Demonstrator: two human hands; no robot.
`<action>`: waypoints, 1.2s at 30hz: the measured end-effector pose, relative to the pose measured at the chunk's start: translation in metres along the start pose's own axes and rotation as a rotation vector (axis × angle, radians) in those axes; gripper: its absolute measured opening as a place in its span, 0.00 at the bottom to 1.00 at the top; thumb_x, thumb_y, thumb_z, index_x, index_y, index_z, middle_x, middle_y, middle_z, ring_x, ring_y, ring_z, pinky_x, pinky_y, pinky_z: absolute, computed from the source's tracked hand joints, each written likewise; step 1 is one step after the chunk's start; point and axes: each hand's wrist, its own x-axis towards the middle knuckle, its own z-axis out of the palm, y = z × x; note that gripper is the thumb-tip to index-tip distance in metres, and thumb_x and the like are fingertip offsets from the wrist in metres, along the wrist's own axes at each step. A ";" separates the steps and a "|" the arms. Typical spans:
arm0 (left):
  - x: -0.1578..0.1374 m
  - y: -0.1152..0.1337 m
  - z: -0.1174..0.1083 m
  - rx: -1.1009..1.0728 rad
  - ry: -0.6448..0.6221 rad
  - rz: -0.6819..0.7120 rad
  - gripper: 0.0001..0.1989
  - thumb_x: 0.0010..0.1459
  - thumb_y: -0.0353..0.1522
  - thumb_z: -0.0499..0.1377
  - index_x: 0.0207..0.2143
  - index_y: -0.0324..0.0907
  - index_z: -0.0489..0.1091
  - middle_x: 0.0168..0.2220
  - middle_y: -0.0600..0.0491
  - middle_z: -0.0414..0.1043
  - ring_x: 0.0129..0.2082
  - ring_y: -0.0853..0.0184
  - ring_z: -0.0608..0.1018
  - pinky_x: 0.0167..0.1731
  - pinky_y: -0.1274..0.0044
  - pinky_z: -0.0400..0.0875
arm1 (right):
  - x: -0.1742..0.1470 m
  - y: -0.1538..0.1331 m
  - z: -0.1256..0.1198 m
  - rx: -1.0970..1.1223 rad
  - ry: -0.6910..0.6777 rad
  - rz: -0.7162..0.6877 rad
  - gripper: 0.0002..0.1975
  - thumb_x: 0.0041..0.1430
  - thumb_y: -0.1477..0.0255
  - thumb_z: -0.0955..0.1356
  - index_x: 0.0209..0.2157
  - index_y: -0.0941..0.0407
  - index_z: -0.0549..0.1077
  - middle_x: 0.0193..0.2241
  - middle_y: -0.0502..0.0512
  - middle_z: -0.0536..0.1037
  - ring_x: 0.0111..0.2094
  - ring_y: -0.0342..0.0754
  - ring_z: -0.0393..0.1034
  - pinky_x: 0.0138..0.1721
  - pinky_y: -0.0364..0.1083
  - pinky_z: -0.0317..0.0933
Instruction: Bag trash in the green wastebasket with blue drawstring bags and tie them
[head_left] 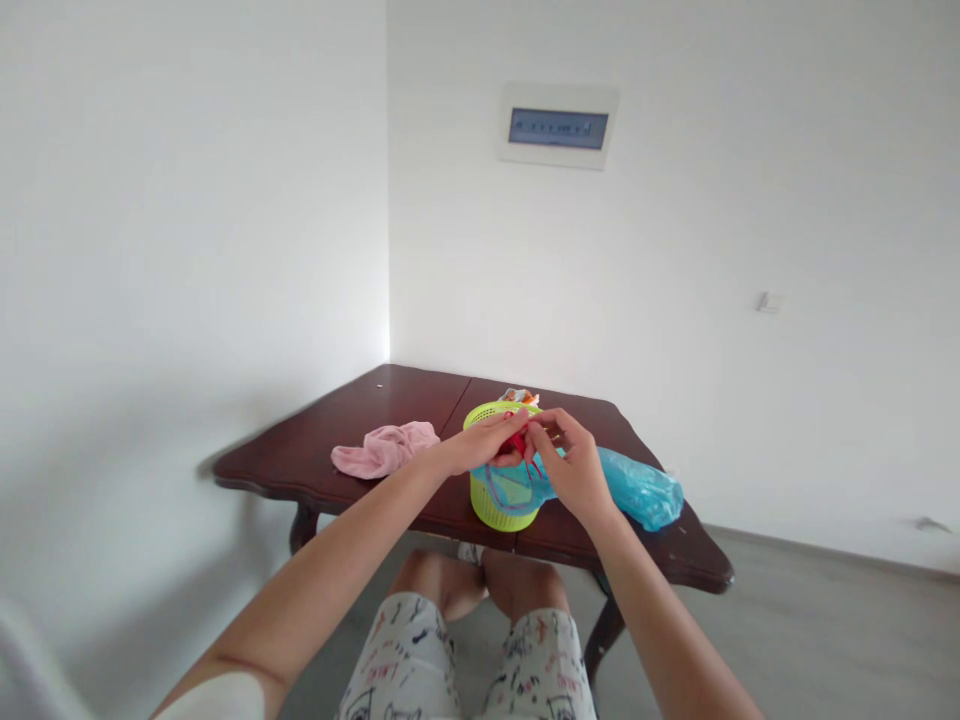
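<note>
Both of my hands meet above the front of a yellow-green plastic basket (501,518) on the table. My left hand (487,442) is curled around a small bundle of thin red string (517,440), its loose ends hanging down. Fingers of my right hand (568,458) pinch at the same red string from the right. Below the hands, a translucent blue plastic bag (645,490) drapes across the basket's front and stretches out to the right over the tabletop. My fingers partly hide the string and the basket's opening.
A crumpled pink cloth (386,450) lies left of the basket on the dark wooden table (420,395). Behind the basket is an orange and white packet (519,397). White walls stand close behind and to the left; my legs are under the front edge.
</note>
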 end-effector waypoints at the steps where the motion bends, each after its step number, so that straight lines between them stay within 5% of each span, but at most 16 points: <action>1: -0.001 0.000 0.001 0.028 -0.003 -0.016 0.45 0.76 0.71 0.49 0.33 0.41 0.76 0.17 0.59 0.59 0.17 0.72 0.58 0.20 0.78 0.51 | 0.000 0.002 0.001 0.011 -0.001 0.002 0.13 0.77 0.57 0.73 0.41 0.51 0.80 0.32 0.52 0.84 0.30 0.50 0.78 0.36 0.49 0.72; 7: -0.002 -0.003 0.001 -0.042 0.112 -0.055 0.40 0.79 0.67 0.49 0.42 0.41 0.78 0.15 0.61 0.60 0.14 0.72 0.56 0.19 0.79 0.51 | -0.002 0.002 -0.004 -0.094 0.095 -0.057 0.11 0.78 0.59 0.71 0.41 0.51 0.76 0.36 0.52 0.83 0.34 0.50 0.78 0.38 0.49 0.72; 11: -0.001 -0.005 0.003 0.011 0.099 -0.070 0.40 0.75 0.70 0.54 0.30 0.44 0.69 0.15 0.60 0.59 0.14 0.73 0.57 0.17 0.79 0.52 | -0.004 0.001 -0.005 -0.093 0.000 0.008 0.15 0.75 0.56 0.74 0.52 0.51 0.78 0.45 0.57 0.87 0.37 0.51 0.81 0.36 0.48 0.72; 18: -0.005 -0.004 0.017 0.204 0.177 -0.033 0.44 0.76 0.72 0.49 0.24 0.45 0.64 0.16 0.57 0.62 0.13 0.73 0.64 0.16 0.80 0.58 | -0.004 0.005 -0.003 -0.077 0.034 0.025 0.20 0.78 0.52 0.73 0.35 0.50 0.73 0.29 0.50 0.79 0.29 0.48 0.72 0.32 0.48 0.64; 23: -0.006 -0.007 0.025 -0.050 0.191 -0.023 0.36 0.74 0.69 0.58 0.43 0.45 0.71 0.16 0.66 0.58 0.12 0.72 0.62 0.14 0.82 0.58 | -0.007 -0.001 -0.005 -0.124 0.097 -0.050 0.17 0.80 0.56 0.72 0.37 0.50 0.77 0.31 0.51 0.81 0.31 0.49 0.73 0.35 0.48 0.66; 26: -0.003 -0.008 0.021 -0.206 0.181 -0.052 0.35 0.74 0.66 0.62 0.51 0.42 0.74 0.17 0.64 0.66 0.11 0.72 0.62 0.14 0.83 0.56 | -0.014 -0.005 -0.005 -0.163 0.175 -0.125 0.13 0.80 0.60 0.72 0.40 0.50 0.79 0.33 0.52 0.82 0.32 0.50 0.74 0.37 0.50 0.67; 30: 0.000 -0.007 0.007 -0.415 0.225 -0.166 0.31 0.77 0.59 0.64 0.54 0.38 0.78 0.26 0.52 0.82 0.12 0.73 0.68 0.14 0.83 0.58 | -0.029 -0.008 -0.001 -0.188 0.203 -0.235 0.08 0.82 0.64 0.71 0.44 0.49 0.81 0.38 0.55 0.84 0.35 0.52 0.78 0.38 0.51 0.72; 36: -0.004 -0.009 0.000 -0.540 0.331 -0.108 0.23 0.81 0.52 0.62 0.52 0.40 0.77 0.32 0.50 0.86 0.13 0.71 0.72 0.15 0.81 0.65 | -0.049 -0.002 0.007 -0.223 0.235 -0.299 0.08 0.82 0.66 0.71 0.45 0.47 0.85 0.46 0.60 0.86 0.45 0.57 0.83 0.45 0.56 0.79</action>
